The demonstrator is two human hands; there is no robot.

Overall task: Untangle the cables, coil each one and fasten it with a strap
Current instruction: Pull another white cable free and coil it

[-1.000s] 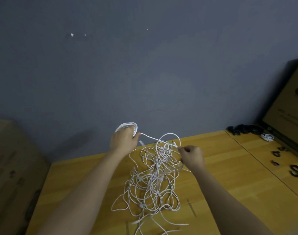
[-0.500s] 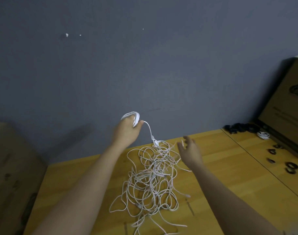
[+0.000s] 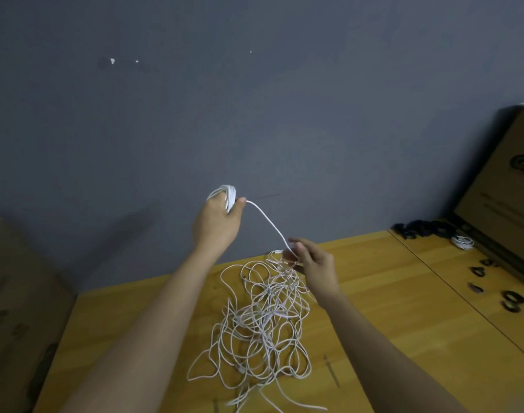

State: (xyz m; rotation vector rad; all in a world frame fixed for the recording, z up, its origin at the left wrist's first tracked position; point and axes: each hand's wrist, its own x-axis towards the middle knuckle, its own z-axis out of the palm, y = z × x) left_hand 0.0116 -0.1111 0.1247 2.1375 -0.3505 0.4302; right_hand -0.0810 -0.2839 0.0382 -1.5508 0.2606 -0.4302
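The thin white cable coil (image 3: 227, 194) sat wound round the fingers of my left hand (image 3: 217, 225), raised above the wooden counter (image 3: 389, 332); my thumb clamped it. Its free run (image 3: 269, 225) sloped down to my right hand (image 3: 314, 265), whose fingertips pinched it. The tangled heap of white cables (image 3: 263, 320) lay on the counter, largely unsorted. One small white bundle (image 3: 462, 242) lay far right beside black straps (image 3: 421, 229). I judged most work outstanding; no strap was on my coil.

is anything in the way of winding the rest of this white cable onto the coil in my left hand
Yes: past the right hand, the cable runs into the tangle on the table, crossing other loops. Nothing blocks the span up to the coil.
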